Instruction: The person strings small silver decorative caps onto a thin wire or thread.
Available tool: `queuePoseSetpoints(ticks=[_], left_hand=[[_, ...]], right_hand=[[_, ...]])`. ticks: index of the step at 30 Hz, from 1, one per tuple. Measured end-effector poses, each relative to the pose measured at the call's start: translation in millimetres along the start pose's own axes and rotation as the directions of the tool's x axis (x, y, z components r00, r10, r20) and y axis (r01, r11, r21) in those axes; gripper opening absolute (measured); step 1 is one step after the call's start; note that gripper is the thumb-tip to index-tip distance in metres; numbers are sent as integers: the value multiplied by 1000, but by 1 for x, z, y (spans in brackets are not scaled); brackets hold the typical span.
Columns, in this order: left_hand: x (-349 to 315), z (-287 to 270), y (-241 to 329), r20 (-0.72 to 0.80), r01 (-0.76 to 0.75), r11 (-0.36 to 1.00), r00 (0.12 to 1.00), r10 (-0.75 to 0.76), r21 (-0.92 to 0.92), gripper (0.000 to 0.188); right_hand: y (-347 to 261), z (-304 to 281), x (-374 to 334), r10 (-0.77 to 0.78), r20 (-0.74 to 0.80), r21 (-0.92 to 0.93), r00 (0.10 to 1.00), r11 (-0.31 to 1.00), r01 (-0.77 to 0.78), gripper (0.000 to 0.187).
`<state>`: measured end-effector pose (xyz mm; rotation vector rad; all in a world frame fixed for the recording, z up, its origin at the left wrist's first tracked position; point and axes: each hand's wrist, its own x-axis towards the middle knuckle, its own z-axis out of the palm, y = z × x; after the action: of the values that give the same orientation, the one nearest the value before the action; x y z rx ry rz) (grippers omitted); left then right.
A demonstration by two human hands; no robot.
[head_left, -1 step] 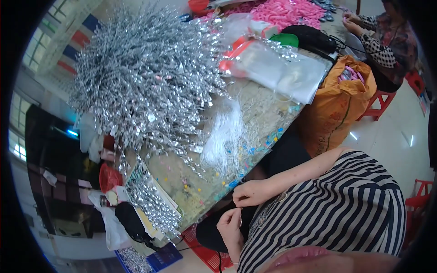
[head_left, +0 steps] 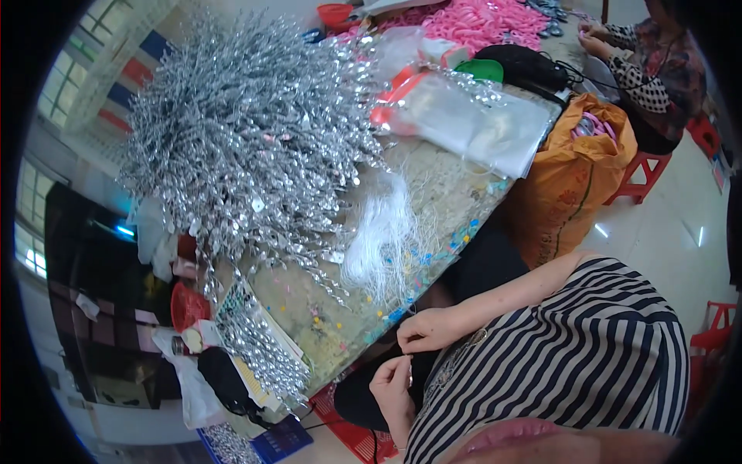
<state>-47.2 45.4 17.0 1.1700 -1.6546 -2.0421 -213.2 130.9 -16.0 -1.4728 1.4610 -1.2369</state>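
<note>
Below the table's near edge, over my lap, my left hand (head_left: 392, 384) and my right hand (head_left: 425, 329) are close together with fingertips pinched. A tiny glint shows at the left fingertips, but what either hand holds is too small to make out. Nearest on the table lies a bundle of fine white threads (head_left: 380, 243). Beyond it rises a large heap of silver bead strands (head_left: 247, 131), loose ends trailing toward me. More silver strands (head_left: 267, 352) lie on papers at the table's left corner.
Clear plastic bags (head_left: 464, 120) lie at the right of the table (head_left: 340, 325), by pink rings (head_left: 487, 27). An orange sack (head_left: 576, 178) stands against its side. A red basket (head_left: 188, 305) and blue crate (head_left: 286, 442) are left. Another person (head_left: 665, 77) sits far right.
</note>
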Motion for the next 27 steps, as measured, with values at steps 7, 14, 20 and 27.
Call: queuePoseSetpoints(ticks=[7, 14, 20, 27], left_hand=[[-15, 1, -9, 104, -96, 995, 990, 97, -10, 3], [-36, -1, -9, 66, -140, 990, 988, 140, -8, 5], [-59, 0, -8, 40, -174, 985, 984, 174, -1, 6], [-74, -9, -22, -17, -222, 974, 975, 221, -38, 5]], right_hand=[[79, 22, -21, 212, 69, -405, 975, 899, -166, 26], [151, 46, 15, 572, 18, -692, 820, 599, -403, 47], [272, 49, 36, 676, -56, -815, 734, 394, -425, 52], [150, 31, -4, 593, 8, -868, 805, 404, -289, 42]])
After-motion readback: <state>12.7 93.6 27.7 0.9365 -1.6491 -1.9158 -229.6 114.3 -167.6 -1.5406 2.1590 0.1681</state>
